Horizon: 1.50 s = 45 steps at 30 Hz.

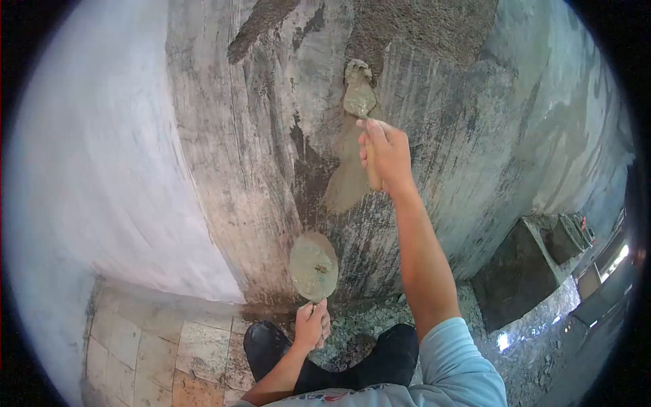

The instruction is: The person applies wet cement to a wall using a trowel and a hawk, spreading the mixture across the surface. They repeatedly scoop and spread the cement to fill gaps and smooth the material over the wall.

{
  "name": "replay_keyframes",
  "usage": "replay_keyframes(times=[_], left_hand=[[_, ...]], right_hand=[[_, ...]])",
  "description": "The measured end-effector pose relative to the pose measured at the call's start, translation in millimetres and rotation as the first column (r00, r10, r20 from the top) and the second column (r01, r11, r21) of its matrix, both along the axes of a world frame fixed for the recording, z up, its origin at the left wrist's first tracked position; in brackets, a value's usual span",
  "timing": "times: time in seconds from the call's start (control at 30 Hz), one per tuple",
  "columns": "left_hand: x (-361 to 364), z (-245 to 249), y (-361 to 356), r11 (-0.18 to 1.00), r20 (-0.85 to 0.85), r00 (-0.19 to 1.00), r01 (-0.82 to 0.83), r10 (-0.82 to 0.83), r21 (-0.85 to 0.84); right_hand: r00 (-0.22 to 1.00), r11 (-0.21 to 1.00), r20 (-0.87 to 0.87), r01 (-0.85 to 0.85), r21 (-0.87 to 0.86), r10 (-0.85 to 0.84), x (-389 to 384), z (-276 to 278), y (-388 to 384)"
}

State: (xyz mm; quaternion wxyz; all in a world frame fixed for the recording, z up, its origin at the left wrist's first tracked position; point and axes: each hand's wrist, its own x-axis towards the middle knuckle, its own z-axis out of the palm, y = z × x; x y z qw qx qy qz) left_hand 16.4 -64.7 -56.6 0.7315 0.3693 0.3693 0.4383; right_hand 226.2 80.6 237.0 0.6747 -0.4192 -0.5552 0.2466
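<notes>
My right hand (388,152) is closed around the wooden handle of a trowel (360,100), raised against the patchy grey wall (251,136). Wet mortar coats the trowel blade and bulges at its tip, where it meets the wall. A smear of fresh wet mortar (348,182) runs down the wall below the blade. Lower down, my left hand (311,327) grips the short handle of a round mortar pan (313,268), whose face is covered with grey-green mortar. The pan is held in front of the wall's base, above my knees.
Rough dark plaster (434,27) covers the wall's upper part, and a smooth whitish wall (115,156) adjoins at left. Floor tiles (135,346) lie lower left, with rubble (356,332) along the wall's foot. A dark box-like block (515,275) stands at right.
</notes>
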Motion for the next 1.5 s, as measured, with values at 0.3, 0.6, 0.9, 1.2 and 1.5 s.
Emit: replay_keyframes(times=[0.3, 0.6, 0.9, 1.2, 1.5], left_hand=[[-2, -11, 0, 0.998, -0.023, 1.000, -0.021, 0.020, -0.062], [-3, -18, -3, 0.995, -0.058, 0.998, -0.033, 0.027, -0.097], [1, -24, -1, 0.991, -0.053, 0.999, -0.021, 0.014, -0.132], [-1, -18, -8, 0.993, -0.048, 0.998, -0.051, 0.046, -0.104], [-2, -15, -9, 0.990, -0.063, 0.996, -0.067, 0.059, -0.122]], right_hand=[[1.000, 0.995, -0.026, 0.009, -0.103, -0.011, -2, -51, -12], [0.965, 0.992, 0.227, 0.128, 0.014, -0.128, -3, -8, -36], [0.991, 0.973, -0.028, -0.135, -0.189, 0.132, -11, 6, -13], [0.972, 0.947, -0.052, -0.237, -0.215, 0.231, 4, 1, -48], [0.994, 0.990, 0.032, -0.100, -0.104, 0.104, -20, 21, -4]])
